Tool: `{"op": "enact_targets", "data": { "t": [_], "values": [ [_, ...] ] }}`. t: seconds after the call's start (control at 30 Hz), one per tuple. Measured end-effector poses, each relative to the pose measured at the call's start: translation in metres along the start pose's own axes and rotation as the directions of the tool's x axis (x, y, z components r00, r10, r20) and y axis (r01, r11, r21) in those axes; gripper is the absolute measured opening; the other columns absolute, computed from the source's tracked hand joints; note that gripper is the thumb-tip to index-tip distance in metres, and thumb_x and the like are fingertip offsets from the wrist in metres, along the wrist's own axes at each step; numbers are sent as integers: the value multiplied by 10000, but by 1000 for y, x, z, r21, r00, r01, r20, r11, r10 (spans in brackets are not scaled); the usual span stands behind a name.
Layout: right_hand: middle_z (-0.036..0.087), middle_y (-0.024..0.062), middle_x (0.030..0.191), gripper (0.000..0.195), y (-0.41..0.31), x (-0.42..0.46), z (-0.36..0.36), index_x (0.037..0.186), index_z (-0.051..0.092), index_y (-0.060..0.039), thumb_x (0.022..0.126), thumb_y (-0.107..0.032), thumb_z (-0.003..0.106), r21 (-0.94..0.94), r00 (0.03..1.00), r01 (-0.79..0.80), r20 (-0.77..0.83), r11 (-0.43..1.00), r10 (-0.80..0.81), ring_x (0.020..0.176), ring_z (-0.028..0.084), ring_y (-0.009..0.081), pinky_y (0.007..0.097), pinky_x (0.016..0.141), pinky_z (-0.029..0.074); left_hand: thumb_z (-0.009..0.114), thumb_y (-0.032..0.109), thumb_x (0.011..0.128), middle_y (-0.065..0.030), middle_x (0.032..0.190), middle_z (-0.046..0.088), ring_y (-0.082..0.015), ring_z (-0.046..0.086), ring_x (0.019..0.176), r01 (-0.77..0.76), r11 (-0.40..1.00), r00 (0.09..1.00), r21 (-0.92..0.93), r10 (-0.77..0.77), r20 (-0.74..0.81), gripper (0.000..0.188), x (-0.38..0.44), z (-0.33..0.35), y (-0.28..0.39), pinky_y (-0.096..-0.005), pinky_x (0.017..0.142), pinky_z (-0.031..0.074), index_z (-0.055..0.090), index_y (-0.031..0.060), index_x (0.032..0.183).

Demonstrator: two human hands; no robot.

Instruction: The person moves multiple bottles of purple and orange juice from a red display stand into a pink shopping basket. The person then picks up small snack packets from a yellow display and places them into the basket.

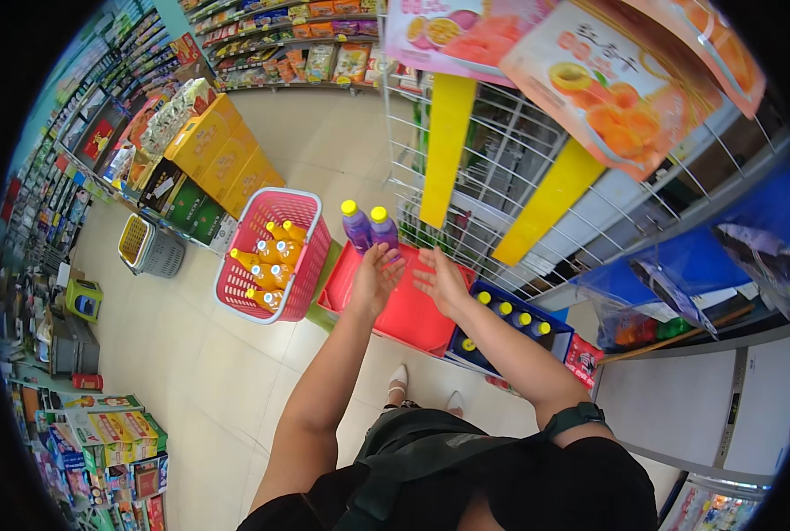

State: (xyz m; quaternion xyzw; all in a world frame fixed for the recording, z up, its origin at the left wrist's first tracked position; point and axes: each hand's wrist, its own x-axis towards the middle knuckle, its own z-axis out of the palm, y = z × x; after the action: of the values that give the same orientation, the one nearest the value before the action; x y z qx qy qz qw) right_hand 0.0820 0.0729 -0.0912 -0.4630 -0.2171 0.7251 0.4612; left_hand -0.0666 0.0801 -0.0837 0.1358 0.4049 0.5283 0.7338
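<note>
Both of my hands hover over a red tray or box lid [411, 308], palms facing each other with the fingers apart. My left hand [377, 275] is just in front of two purple bottles with yellow caps [370, 226], standing at the far edge of the red surface; whether its fingertips touch them I cannot tell. My right hand [442, 279] holds nothing. To the left stands a pink plastic basket [312, 255] with several bottles of orange drink [268, 265]. A blue carton [564, 332] at the right holds several dark bottles with yellow caps [523, 319].
A white wire rack [501, 152] with hanging snack pouches [614, 93] rises close ahead on the right. Grey baskets [162, 251] and stacked yellow cartons [219, 156] stand to the left. A white freezer [667, 398] is at the right; stocked shelves [288, 40] line the back.
</note>
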Motion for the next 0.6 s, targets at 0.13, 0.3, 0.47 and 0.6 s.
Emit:
{"op": "enact_targets", "data": {
  "t": [0.13,0.3,0.47,0.6],
  "values": [
    [264,63,1367,573,-17,28,51,1300,300,-53,900,-462,338,18,994,50,93,999,-52,972,471,197,360,832,396,422,351,880,-88,1118,460,-227,463,994,-19,1000,1000,16,19,-7,461,14,-8,36,-363,887,375,335,75,1239],
    [315,22,1318,531,-25,51,77,1300,313,-100,909,-461,311,4,988,18,152,1000,-18,877,472,146,326,762,398,418,332,880,-117,1083,488,-213,502,920,50,997,997,61,-53,55,473,36,-15,58,-336,846,405,310,78,1264],
    [449,-9,1115,438,-19,62,77,1216,410,-133,916,-438,311,-21,995,28,98,999,-26,811,475,109,279,716,399,418,314,877,-100,984,545,-185,527,869,86,987,989,132,-101,105,421,43,-10,63,-311,815,419,368,80,1224],
    [490,-8,1005,368,-15,53,76,1108,467,-126,916,-414,343,28,998,57,27,998,-58,765,486,104,260,685,404,411,293,880,-91,942,565,-170,539,859,121,986,985,119,-133,106,374,41,-11,59,-293,804,428,418,67,1178]
  ]
}}
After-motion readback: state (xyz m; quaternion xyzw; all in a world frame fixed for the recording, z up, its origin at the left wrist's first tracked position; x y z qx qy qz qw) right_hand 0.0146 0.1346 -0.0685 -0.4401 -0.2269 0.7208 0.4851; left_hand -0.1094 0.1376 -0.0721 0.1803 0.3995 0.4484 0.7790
